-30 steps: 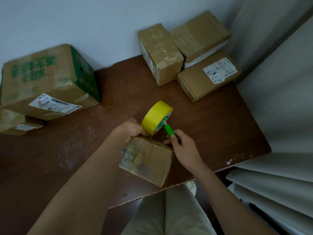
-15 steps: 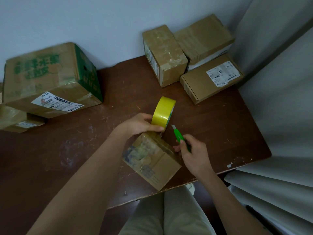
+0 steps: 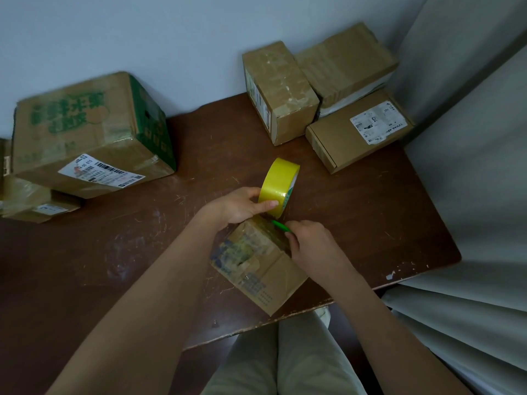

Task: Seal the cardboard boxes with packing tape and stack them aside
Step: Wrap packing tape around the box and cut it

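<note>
Green cutter now lowered onto small cardboard box at table's near edge, right hand gripping it, left hand pinching glossy yellow tape roll, bare scuffed wood beyond.
</note>
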The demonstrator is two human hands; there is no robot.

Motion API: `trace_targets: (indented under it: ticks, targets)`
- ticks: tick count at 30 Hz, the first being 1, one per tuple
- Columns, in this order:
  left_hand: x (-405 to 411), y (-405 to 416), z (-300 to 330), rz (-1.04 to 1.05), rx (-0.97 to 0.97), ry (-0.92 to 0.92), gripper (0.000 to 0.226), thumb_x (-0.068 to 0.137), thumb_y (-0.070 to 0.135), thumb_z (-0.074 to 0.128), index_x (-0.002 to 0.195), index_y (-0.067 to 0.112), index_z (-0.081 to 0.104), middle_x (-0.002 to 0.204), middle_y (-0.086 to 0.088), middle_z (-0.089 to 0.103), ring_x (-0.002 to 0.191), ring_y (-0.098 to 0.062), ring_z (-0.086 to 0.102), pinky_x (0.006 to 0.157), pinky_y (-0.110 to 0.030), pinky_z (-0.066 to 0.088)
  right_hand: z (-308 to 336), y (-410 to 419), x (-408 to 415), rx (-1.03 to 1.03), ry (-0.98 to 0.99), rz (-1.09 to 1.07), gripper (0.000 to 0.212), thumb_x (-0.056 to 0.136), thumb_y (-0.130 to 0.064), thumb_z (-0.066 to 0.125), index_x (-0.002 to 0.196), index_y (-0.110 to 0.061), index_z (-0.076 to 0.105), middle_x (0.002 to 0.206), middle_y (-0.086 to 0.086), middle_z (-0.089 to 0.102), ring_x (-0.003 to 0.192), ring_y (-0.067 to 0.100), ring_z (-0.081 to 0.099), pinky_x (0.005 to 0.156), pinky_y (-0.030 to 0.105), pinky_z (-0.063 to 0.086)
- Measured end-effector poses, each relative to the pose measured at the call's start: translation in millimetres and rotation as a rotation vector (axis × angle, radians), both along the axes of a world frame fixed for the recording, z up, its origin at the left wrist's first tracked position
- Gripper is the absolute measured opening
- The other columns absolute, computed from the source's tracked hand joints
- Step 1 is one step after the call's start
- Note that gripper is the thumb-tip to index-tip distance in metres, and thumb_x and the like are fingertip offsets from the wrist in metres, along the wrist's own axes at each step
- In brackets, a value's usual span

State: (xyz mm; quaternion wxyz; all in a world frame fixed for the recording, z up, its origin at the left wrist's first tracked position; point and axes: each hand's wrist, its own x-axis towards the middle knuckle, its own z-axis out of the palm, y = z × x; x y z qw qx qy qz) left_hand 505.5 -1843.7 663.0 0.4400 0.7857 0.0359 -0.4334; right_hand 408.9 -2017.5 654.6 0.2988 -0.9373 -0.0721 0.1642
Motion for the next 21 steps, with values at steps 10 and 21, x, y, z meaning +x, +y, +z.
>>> trace_targets:
  ticks: [10, 21]
  targets:
    - [-3, 1, -2, -0.009, -0.021, 0.011, 0.029, 0.093, 0.034, 0.064, 0.12, 0.023, 0.064, 0.112, 0.0, 0.068, 0.104, -0.015, 0.063, 0.092, -0.029, 0.051, 3, 9, 3, -0.167, 0.127, 0.012, 0.021, 0.101, -0.018, 0.046, 0.111, -0.011, 0.064, 0.099, 0.012, 0.059, 0.092, 0.035, 0.062, 0.072, 0.039, 0.046]
    - [0, -2, -5, 0.093, -0.056, -0.037, 0.015, 0.092, 0.032, 0.067, 0.106, 0.026, 0.067, 0.097, 0.004, 0.07, 0.098, -0.014, 0.065, 0.094, -0.031, 0.05, 0, 6, -18, -0.271, 0.209, -0.111, 0.021, 0.103, -0.014, 0.044, 0.117, -0.009, 0.059, 0.112, 0.012, 0.059, 0.099, 0.031, 0.064, 0.073, 0.033, 0.042]
